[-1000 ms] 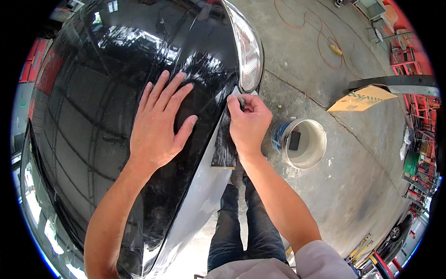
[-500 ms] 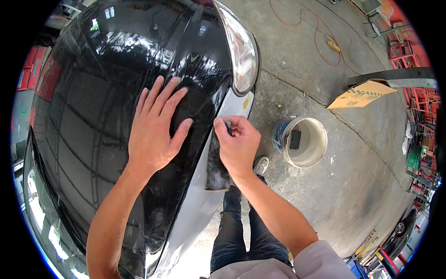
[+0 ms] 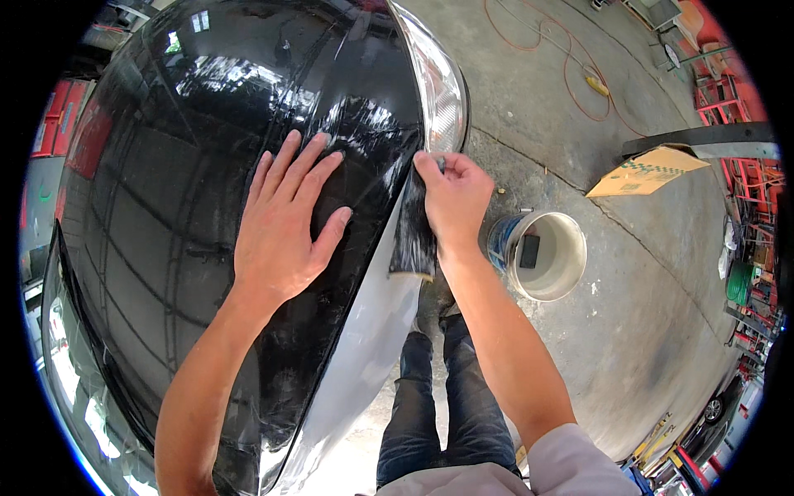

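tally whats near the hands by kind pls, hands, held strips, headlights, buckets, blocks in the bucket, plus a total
Left hand and right hand: 2
Dark strip, held: 1
Headlight: 1
Bucket: 1
Dark block in the bucket: 1
Total: 6

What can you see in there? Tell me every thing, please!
hood: one, black, left half
headlight: one, clear, top middle, beside the hood
fender panel: one, pale grey, along the hood's right edge
dark strip: one, black, over the fender panel
concrete floor: one, grey, right half
bucket: one, whitish, on the concrete floor
block: one, dark, inside the bucket
cardboard: one, tan, right side
curved bar: one, black-and-grey, beside the cardboard
hose: one, orange-red, top right
racks: several, red, far right, too small to count
left hand: one, bare, flat on the hood
right hand: one, bare, gripping the dark strip
jeans legs: two, dark blue, bottom middle
sleeve: one, pale, bottom right
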`<act>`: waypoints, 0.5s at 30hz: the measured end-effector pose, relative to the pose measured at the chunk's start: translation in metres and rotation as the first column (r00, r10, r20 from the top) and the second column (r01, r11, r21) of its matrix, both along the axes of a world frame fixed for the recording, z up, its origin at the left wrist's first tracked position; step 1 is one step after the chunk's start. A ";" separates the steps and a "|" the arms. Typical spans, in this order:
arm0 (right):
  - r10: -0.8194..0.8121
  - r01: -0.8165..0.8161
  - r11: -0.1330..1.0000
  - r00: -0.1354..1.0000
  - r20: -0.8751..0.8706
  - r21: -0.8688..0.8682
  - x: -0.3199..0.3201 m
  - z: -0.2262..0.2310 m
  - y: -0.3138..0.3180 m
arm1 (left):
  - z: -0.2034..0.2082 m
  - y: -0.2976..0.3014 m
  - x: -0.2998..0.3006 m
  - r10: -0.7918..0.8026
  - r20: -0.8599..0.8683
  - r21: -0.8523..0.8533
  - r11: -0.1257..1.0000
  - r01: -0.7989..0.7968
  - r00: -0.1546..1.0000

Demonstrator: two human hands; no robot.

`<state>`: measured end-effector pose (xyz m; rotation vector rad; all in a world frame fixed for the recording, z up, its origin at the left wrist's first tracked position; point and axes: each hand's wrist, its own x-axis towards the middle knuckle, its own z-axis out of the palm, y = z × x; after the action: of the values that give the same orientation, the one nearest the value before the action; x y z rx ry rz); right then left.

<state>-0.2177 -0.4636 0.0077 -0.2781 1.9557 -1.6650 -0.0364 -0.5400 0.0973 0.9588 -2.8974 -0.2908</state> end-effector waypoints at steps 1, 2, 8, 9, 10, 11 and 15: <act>0.007 -0.007 1.000 1.000 0.005 0.013 -0.002 0.003 -0.003 | 0.000 0.001 0.000 0.000 -0.001 -0.005 1.000 0.000 1.000; -0.044 0.044 0.999 0.999 0.011 -0.030 0.001 -0.005 -0.006 | 0.000 0.001 0.000 0.000 -0.002 -0.010 1.000 0.000 1.000; -0.009 0.008 1.000 0.999 0.031 0.030 -0.003 0.004 -0.004 | -0.002 -0.001 -0.001 -0.002 -0.006 -0.008 1.000 0.002 1.000; -0.010 0.009 0.999 0.999 0.038 0.037 -0.001 0.003 -0.003 | 0.000 -0.001 -0.001 0.000 -0.009 -0.011 1.000 0.000 1.000; -0.012 0.010 0.999 0.999 0.044 0.044 0.001 -0.001 -0.001 | 0.000 -0.001 0.000 0.000 0.000 -0.013 1.000 0.000 1.000; -0.013 0.011 0.999 0.999 0.050 0.051 0.003 -0.003 0.000 | 0.000 0.000 0.001 -0.001 0.009 -0.015 1.000 0.001 1.000; -0.012 0.012 0.999 1.000 -0.004 0.045 -0.006 -0.009 -0.004 | 0.000 -0.002 -0.001 -0.003 -0.007 -0.009 1.000 0.003 1.000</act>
<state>-0.2234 -0.4680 -0.0017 -0.2527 1.9992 -1.6264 -0.0375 -0.5421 0.0977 0.9509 -2.8916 -0.2809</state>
